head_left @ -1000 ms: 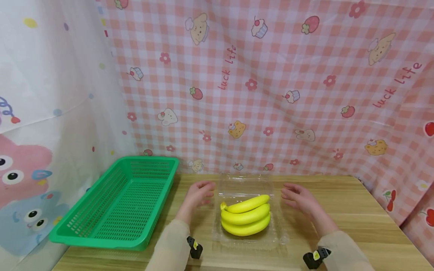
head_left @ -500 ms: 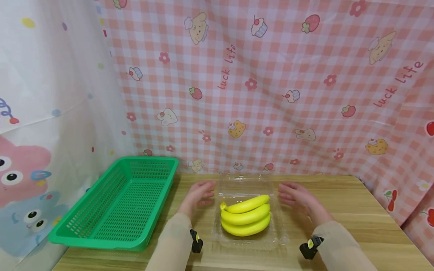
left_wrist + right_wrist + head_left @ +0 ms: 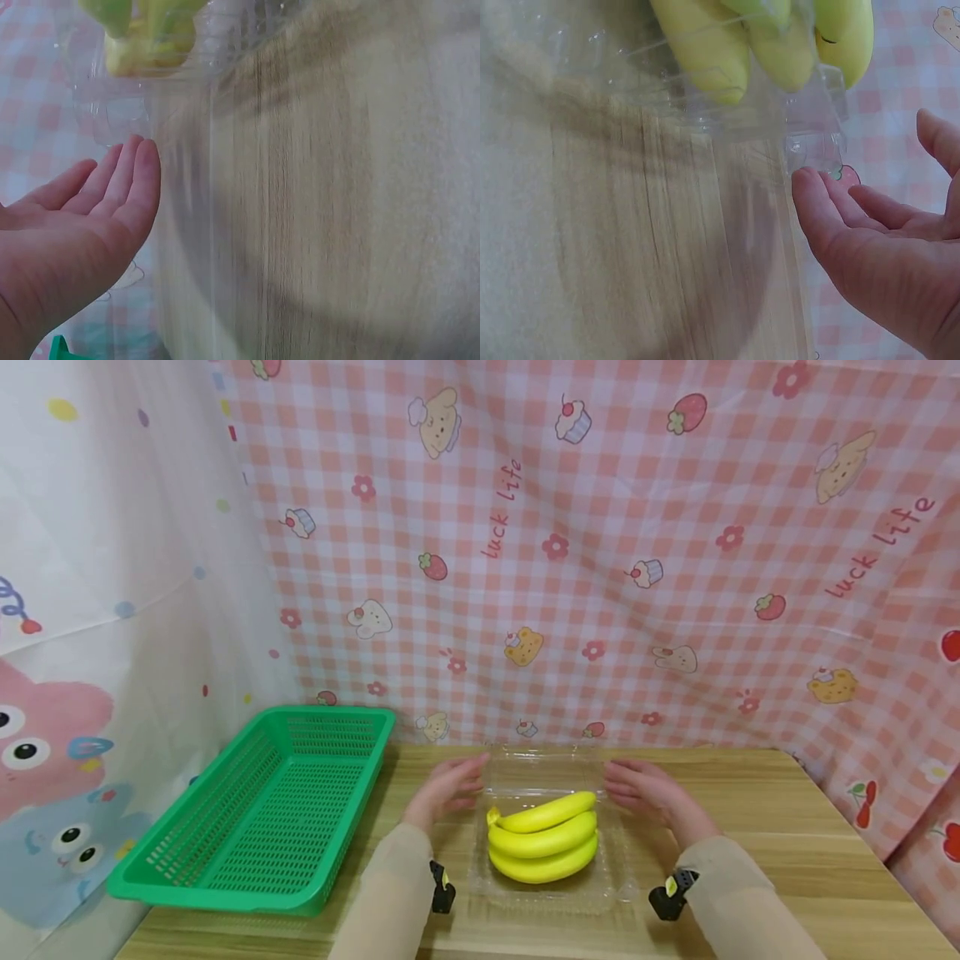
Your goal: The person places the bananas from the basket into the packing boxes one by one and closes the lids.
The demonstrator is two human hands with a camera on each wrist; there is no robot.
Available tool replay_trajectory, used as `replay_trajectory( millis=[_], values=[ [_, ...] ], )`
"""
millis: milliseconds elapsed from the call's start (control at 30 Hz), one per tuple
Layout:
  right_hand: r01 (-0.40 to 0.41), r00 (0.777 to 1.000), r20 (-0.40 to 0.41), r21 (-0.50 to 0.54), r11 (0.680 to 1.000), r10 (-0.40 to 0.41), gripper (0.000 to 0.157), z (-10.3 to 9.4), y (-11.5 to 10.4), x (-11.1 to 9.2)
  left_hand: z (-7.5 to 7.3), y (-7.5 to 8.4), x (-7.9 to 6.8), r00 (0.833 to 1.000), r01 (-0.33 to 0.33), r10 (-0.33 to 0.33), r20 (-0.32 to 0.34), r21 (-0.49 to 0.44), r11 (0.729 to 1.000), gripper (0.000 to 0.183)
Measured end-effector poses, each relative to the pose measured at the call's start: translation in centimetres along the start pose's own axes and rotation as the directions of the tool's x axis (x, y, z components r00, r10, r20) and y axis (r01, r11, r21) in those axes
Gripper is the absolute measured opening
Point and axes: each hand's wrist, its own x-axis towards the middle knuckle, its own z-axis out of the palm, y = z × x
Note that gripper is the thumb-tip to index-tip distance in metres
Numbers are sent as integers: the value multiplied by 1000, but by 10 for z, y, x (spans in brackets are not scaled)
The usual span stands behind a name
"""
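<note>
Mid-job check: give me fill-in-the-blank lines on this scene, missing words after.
1. The bananas lie in a clear clamshell container whose lid, rather than closed, is ____.
2. The perforated basket is coloured ____.
3. In its fingers the right hand holds ____.
4. The basket stands on the bananas' ____ side.
Missing words: open; green; nothing; left.

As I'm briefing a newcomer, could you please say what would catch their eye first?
Probably the bright yellow bananas, lying in the open clear box between the left hand and right hand. Next might come the green basket at the left of the table, then the pink checked cloth hanging behind.
</note>
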Motion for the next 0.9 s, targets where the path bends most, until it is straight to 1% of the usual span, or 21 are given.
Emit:
replay_trajectory(
  millis=[133, 233, 367, 433, 533, 667, 767, 900],
  values=[
    [8, 1000, -10, 14, 1000, -8, 69, 2, -1, 1, 2, 1, 1, 1000, -24, 24, 3, -26, 999, 82],
    [23, 999, -28, 30, 999, -22, 68, 2, -3, 1, 2, 1, 3, 999, -38, 38, -1, -68, 997, 79],
    [57, 997, -45, 48, 997, -55, 67, 3, -5, 0, 1, 1, 5, 999, -49, 49, -7, -111, 993, 77],
    [79, 996, -51, 59, 995, -76, 66, 2, -6, 0, 0, 1, 7, 998, -63, 63, -9, -118, 991, 75],
    [120, 992, -55, 71, 990, -116, 62, 3, -7, -1, 0, 2, 8, 995, -102, 101, -17, -115, 988, 70],
    [170, 984, -66, 77, 982, -165, 59, 5, -10, -2, 2, 6, 7, 987, -154, 149, -54, -93, 984, 59],
    [175, 982, -84, 74, 982, -169, 60, 6, -12, -4, 3, 10, 6, 983, -169, 161, -88, -85, 982, 53],
    [178, 980, -109, 93, 980, -167, 59, 7, -14, -4, 4, 12, 6, 977, -191, 183, -107, -69, 979, 49]
  ],
)
